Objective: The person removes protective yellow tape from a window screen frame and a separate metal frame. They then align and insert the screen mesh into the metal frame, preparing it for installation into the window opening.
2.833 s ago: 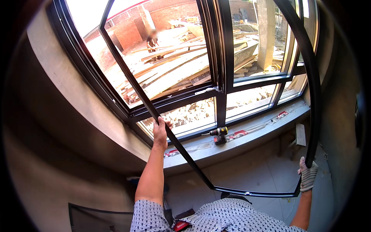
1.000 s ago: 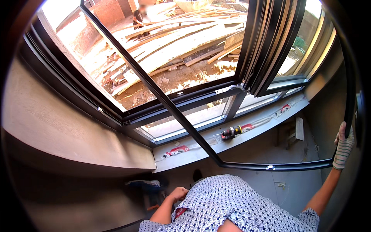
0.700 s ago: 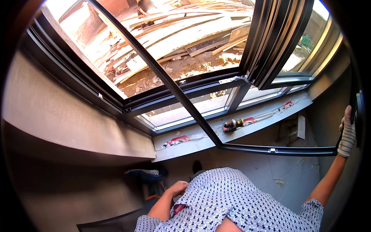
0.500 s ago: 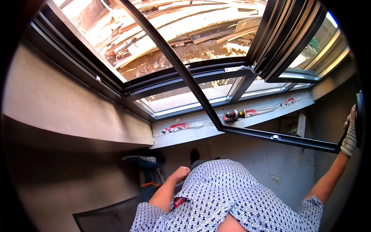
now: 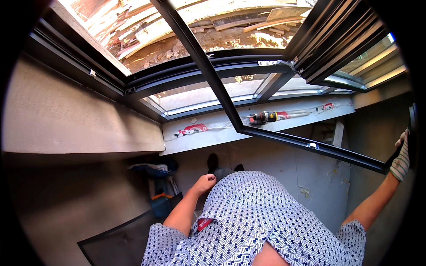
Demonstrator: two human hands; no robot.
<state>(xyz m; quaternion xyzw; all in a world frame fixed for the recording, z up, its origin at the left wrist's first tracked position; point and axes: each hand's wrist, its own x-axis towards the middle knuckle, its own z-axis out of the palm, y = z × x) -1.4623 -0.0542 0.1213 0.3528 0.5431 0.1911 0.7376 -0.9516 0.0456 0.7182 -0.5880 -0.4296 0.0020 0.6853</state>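
Observation:
A dark-framed window sash [image 5: 284, 139] stands swung inward, its lower rail crossing above the floor in front of me. My right hand [image 5: 400, 159], in a pale striped knit glove, is closed around the sash's upright edge near its lower right corner. Part of those fingers is hidden behind the frame. My left hand [image 5: 207, 182] is bare and loosely closed beside my shirt, touching no part of the window; nothing sticks out of it. A small clip-like fitting [image 5: 312, 146] sits on the sash's lower rail.
A cordless drill [image 5: 265, 117] lies on the pale sill [image 5: 213, 139], which has torn plastic film on it. The dark fixed frame [image 5: 177, 73] opens onto stacked planks [image 5: 230, 22] outside. At lower left are a bag [image 5: 155, 168] and a dark-framed screen panel [image 5: 120, 239].
The whole view has shifted, with the window, sill and drill sitting slightly higher and further left. My right hand keeps its hold on the sash, and my left hand stays closed.

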